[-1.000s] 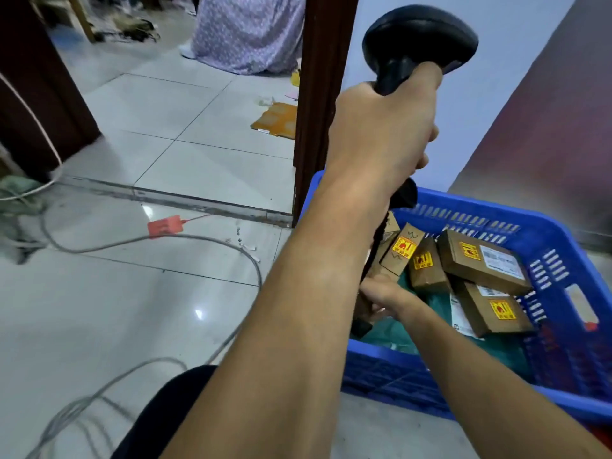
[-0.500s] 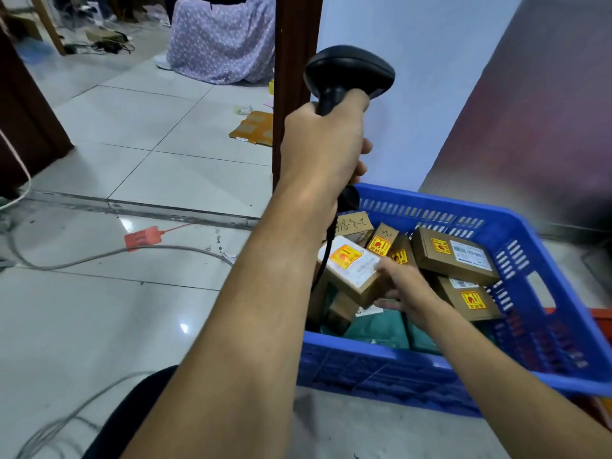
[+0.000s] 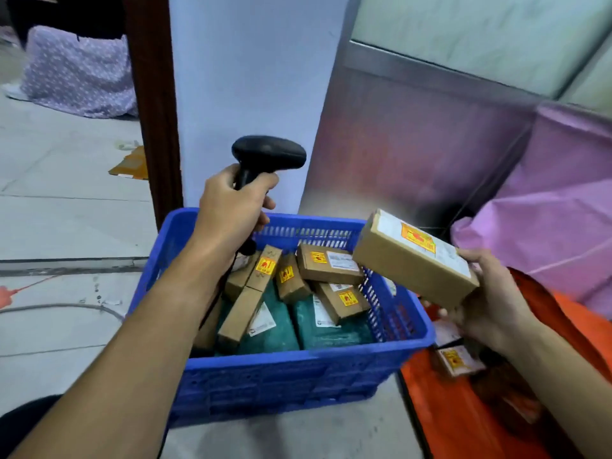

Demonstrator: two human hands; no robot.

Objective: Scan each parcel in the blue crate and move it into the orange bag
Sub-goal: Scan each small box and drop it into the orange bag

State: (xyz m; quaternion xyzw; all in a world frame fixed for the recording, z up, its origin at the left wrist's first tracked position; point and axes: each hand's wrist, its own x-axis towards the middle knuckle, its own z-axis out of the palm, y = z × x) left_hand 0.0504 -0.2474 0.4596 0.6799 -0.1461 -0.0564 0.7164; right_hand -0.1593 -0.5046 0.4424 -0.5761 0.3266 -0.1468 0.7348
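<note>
While the right hand (image 3: 490,303) grips a cardboard parcel (image 3: 407,263) by its near end, tilted above the right rim of the blue crate (image 3: 298,356) and close to the mouth of the orange bag (image 3: 447,415), the job looks to be well short of finished. At least one labelled box (image 3: 458,357) already lies inside the bag. The crate holds several more small brown boxes (image 3: 328,263) leaning on one another, and under them lie green mailers (image 3: 331,326). Whether the lifted parcel has been scanned cannot be told.

The left hand (image 3: 231,207) is wrapped round the handle of a black barcode scanner (image 3: 268,152), held upright over the crate's far left corner, well apart from the lifted parcel.

The parcels are matte corrugated card with sharp edges, white address labels and yellow-and-red stickers. The mailers look soft, crinkled and slightly glossy. The crate is rigid moulded plastic with slotted walls and stands on a pale tiled floor (image 3: 66,226). The bag is thin, limp orange sheet, slumped beside the crate's right wall.
</note>
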